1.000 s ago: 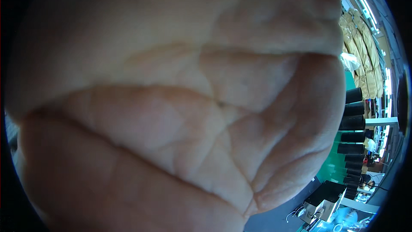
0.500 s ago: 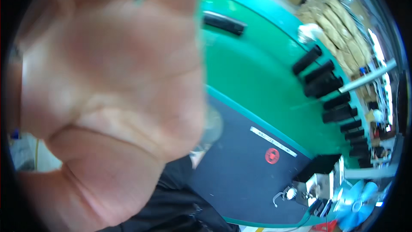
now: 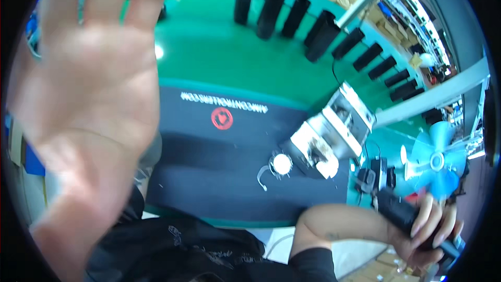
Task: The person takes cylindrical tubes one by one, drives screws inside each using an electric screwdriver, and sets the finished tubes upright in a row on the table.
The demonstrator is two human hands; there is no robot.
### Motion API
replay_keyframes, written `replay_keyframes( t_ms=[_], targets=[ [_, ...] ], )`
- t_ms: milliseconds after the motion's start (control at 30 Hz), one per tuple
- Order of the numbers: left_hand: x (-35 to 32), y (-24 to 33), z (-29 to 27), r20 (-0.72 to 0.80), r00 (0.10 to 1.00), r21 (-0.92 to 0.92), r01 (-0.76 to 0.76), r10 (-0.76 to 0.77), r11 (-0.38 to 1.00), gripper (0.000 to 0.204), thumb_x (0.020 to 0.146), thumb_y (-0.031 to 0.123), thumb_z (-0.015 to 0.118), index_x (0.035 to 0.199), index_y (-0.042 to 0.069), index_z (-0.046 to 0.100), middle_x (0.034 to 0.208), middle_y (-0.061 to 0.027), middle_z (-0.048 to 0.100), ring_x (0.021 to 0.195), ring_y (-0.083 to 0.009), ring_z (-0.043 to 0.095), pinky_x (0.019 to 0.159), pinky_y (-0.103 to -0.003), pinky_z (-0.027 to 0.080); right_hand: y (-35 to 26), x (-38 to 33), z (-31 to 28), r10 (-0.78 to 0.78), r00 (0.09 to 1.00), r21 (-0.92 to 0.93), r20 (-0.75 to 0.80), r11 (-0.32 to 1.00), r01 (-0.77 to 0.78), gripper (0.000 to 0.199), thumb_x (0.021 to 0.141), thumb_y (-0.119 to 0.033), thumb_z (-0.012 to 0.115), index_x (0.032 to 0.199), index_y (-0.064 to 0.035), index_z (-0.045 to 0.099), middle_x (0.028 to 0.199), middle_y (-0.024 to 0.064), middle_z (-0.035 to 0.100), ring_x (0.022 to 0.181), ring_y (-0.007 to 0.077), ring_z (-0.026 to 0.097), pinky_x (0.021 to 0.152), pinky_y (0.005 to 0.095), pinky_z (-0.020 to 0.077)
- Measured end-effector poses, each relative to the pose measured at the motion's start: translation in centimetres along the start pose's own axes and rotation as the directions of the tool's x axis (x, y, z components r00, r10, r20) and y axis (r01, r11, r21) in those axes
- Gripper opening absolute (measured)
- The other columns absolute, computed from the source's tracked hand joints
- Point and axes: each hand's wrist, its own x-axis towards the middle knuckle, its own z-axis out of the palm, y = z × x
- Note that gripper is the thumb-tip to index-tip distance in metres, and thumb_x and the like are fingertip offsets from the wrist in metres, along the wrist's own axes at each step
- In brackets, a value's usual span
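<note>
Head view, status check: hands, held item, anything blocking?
Left hand open, empty, palm toward camera. Right hand gripping black elongated object. Left hand blocks much of view's left.

Head-worn fisheye, looking down and outward over green table point(image 3: 209, 62); left hand point(image 3: 96, 81) very near lens.

Spreads as green table point(image 3: 219, 55); carries dark mat point(image 3: 209, 156), black cylinders point(image 3: 271, 13), metal device point(image 3: 332, 128); holds small round object point(image 3: 282, 164) on mat

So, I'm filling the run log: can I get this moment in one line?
left hand: raised, open, palm toward camera | right hand: gripping black elongated object | nearby: blue fan, dark desk mat, black cylinders
</note>
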Motion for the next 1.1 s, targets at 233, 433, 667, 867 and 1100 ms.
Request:
replay_keyframes(
  t_ms=[233,433,667,867,1100],
  targets=[
    [-10.0,-1.1,-8.9,-0.223,0.97,-0.073,0.078,-0.093,0.994,0.06,0.091,0.053,0.037,0.131,0.008,0.043,0.142,-0.0174,0.03,0.131,-0.0361,0.028,0.105,-0.054,0.025,3.3,-0.1,-2.5,0.151,0.989,-0.09,0.005,0.985,-0.15,0.035,0.085,-0.016,0.06,0.116,-0.0115,0.043,0.089,0.0038,0.054,0.053,0.0075,0.05,0.057,0.0246,0.0425],
    [-8.8,-6.0,-2.6,-0.359,0.924,-0.124,0.094,-0.133,0.988,0.053,0.091,0.047,0.039,0.125,0.008,0.046,0.135,-0.0166,0.036,0.124,-0.0347,0.034,0.1,-0.051,0.029,6.9,-0.8,-1.4,0.196,0.977,-0.178,0.085,0.968,-0.179,0.04,0.082,-0.015,0.062,0.115,-0.0067,0.043,0.089,0.004,0.051,0.053,0.0078,0.055,0.054,0.0224,0.0419],
    [-8.1,-13.8,-5.9,-0.478,0.871,-0.135,0.059,-0.117,0.989,0.044,0.091,0.04,0.041,0.118,0.007,0.049,0.127,-0.0157,0.044,0.117,-0.033,0.041,0.095,-0.048,0.034,9.8,-1.4,0.7,0.223,0.969,-0.3,0.108,0.936,-0.182,0.042,0.084,-0.016,0.061,0.119,-0.008,0.038,0.092,0.0045,0.05,0.055,0.008,0.056,0.056,0.0225,0.0438],
    [-7.3,-13.7,-7.6,-0.557,0.829,-0.102,0.001,-0.057,0.995,0.036,0.091,0.034,0.043,0.112,0.006,0.052,0.12,-0.0149,0.05,0.11,-0.0316,0.047,0.091,-0.045,0.038,11.1,-0.7,1.4,0.278,0.944,-0.202,0.179,0.949,-0.241,0.047,0.082,-0.014,0.065,0.119,-0.0091,0.036,0.092,0.0044,0.051,0.054,0.0091,0.056,0.056,0.0235,0.0451],
    [-0.1,-13.8,-2.0,-0.618,0.784,-0.083,-0.14,0.059,0.987,0.028,0.091,0.028,0.045,0.105,0.005,0.055,0.112,-0.0141,0.058,0.103,-0.03,0.055,0.086,-0.041,0.043,8.3,0.8,1.1,0.215,0.974,0.304,0.07,0.926,-0.226,0.057,0.076,-0.016,0.074,0.118,-0.0085,0.036,0.1,0.0064,0.051,0.064,0.011,0.058,0.059,0.0239,0.0473]
  ],
)
